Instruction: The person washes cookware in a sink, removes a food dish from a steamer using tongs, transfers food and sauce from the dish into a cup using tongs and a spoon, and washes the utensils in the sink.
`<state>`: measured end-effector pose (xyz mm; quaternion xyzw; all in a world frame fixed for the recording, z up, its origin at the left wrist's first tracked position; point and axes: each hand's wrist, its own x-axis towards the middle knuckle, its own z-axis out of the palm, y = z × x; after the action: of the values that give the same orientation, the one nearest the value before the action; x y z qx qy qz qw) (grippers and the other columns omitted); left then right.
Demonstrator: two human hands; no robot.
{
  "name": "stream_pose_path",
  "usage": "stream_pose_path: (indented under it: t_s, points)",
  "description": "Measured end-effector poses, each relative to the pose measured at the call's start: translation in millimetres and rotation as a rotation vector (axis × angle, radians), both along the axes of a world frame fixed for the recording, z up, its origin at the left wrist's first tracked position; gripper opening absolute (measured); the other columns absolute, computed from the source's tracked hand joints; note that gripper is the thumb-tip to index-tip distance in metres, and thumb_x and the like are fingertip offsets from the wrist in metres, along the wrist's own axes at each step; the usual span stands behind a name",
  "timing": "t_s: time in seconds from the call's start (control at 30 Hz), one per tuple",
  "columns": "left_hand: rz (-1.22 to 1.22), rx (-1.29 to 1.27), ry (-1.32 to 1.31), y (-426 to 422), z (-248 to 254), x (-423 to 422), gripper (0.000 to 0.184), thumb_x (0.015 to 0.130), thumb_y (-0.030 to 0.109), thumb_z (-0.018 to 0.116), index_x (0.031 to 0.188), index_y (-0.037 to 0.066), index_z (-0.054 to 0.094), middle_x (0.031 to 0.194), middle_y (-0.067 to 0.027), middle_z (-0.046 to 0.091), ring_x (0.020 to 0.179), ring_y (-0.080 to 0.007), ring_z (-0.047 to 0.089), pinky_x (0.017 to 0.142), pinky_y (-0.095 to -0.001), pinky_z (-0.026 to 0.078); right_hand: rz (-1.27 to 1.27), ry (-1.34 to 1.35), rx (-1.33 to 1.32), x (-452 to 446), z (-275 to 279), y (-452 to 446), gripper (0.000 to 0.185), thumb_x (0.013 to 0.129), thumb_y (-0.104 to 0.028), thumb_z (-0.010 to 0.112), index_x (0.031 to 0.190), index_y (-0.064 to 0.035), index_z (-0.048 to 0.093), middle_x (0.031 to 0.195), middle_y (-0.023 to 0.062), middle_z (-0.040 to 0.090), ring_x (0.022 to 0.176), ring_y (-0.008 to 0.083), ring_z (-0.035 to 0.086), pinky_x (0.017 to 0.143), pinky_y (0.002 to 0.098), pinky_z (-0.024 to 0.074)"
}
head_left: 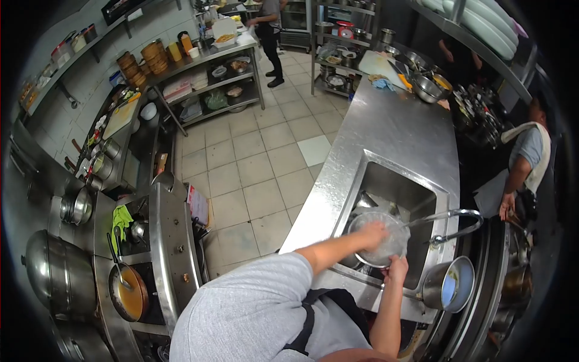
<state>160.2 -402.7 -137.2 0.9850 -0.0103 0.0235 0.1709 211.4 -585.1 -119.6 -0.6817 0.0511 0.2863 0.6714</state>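
Observation:
Over the sink (431,241), a round metal bowl (395,241) with pale, watery contents sits tilted beneath the curved tap (464,212). My left hand (373,235) reaches into this bowl from the left; its fingers are blurred, and whether they hold anything is unclear. At the bowl's near rim, my right hand (396,268) is closed on the edge. Metal utensils (365,200) lie in the basin behind the bowl. Right of my right hand, a large metal pot (449,283) with something blue inside stands by the sink's corner.
The steel counter (398,127) runs away from me to bowls (428,89) and a cutting board (380,65). A co-worker (528,154) stands at the right, another person (268,39) at the back. A pan (128,292) with orange liquid sits on the left stove.

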Motion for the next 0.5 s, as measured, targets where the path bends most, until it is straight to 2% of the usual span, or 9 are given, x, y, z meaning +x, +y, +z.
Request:
stream_pose_path:
  t_s: [0.07,0.1,0.2,0.27,0.3,0.33,0.4,0.43,0.5]
  points:
    - [0.075,-0.401,0.197,-31,12,14,0.04,0.076,0.019,0.071,0.116,0.015,0.07,0.116,-0.0169,0.067,0.112,-0.0347,0.063,0.096,-0.044,0.049,-0.014,-0.05,0.002,13,-15,6,0.032,0.081,-0.002,0.051,0.111,-0.0038,0.062,0.074,0.0049,0.062,0.045,0.0142,0.055,0.032,0.0272,0.0387]
    - [0.104,-0.402,0.197,-31,6,15,0.04,0.076,0.019,0.071,0.116,0.015,0.07,0.116,-0.0169,0.067,0.112,-0.0347,0.063,0.096,-0.044,0.049,-0.007,-0.11,0.117,21,-23,3,0.032,0.08,-0.003,0.052,0.111,-0.0037,0.063,0.075,0.0046,0.062,0.048,0.0141,0.057,0.034,0.0274,0.0404]
    - [-0.231,-0.52,0.5,-9,-15,14,0.037,0.075,0.02,0.071,0.112,0.015,0.072,0.114,-0.0175,0.067,0.11,-0.0335,0.063,0.096,-0.0436,0.048,-0.024,-0.04,-0.012,17,14,-8,0.039,0.078,-0.005,0.053,0.116,-0.0041,0.062,0.079,0.0056,0.063,0.049,0.014,0.056,0.035,0.0287,0.0433]
    - [-0.093,0.114,0.373,20,-21,6,0.035,0.076,0.021,0.068,0.11,0.011,0.07,0.111,-0.0197,0.067,0.107,-0.0355,0.063,0.093,-0.0441,0.049,-0.005,-0.015,-0.014,5,5,-1,0.04,0.078,-0.005,0.052,0.117,-0.004,0.061,0.08,0.0062,0.063,0.049,0.0142,0.055,0.035,0.029,0.0435]
    - [-0.022,0.131,0.03,21,-15,-2,0.037,0.078,0.021,0.064,0.112,0.008,0.069,0.114,-0.0205,0.067,0.107,-0.0352,0.063,0.093,-0.0436,0.049,0.007,0.004,-0.025,1,0,1,0.042,0.078,-0.005,0.052,0.119,-0.0038,0.061,0.081,0.0068,0.063,0.049,0.0143,0.055,0.035,0.0292,0.0436]
    - [-0.015,0.133,0.029,9,-8,1,0.037,0.078,0.021,0.064,0.112,0.008,0.069,0.114,-0.0205,0.067,0.107,-0.0352,0.063,0.093,-0.0436,0.049,-0.009,0.04,-0.029,-2,-8,8,0.035,0.078,-0.005,0.053,0.112,-0.0043,0.061,0.077,0.0068,0.061,0.047,0.0144,0.054,0.033,0.0293,0.0423]
    - [0.22,-0.291,0.178,-24,-4,13,0.035,0.081,0.02,0.064,0.113,0.007,0.07,0.122,-0.0187,0.065,0.113,-0.0334,0.062,0.094,-0.0428,0.049,-0.018,0.012,-0.147,11,-22,17,0.026,0.078,-0.005,0.053,0.102,-0.0056,0.059,0.071,0.0051,0.058,0.044,0.0141,0.053,0.032,0.0281,0.0405]
    - [0.225,-0.294,0.184,-27,-9,15,0.035,0.081,0.02,0.064,0.113,0.007,0.07,0.122,-0.0187,0.065,0.113,-0.0334,0.062,0.094,-0.0428,0.049,0.005,-0.015,-0.07,20,-22,13,0.022,0.078,-0.005,0.053,0.1,-0.0061,0.058,0.069,0.0044,0.057,0.043,0.0138,0.051,0.032,0.0275,0.0392]
    - [-0.103,-0.729,0.558,-27,-18,17,0.034,0.082,0.022,0.064,0.112,0.007,0.07,0.126,-0.0183,0.063,0.117,-0.0342,0.059,0.095,-0.0427,0.048,0.004,-0.065,-0.067,25,-6,4,0.023,0.079,-0.004,0.052,0.101,-0.0054,0.058,0.067,0.0036,0.056,0.041,0.0133,0.05,0.031,0.0261,0.0368]
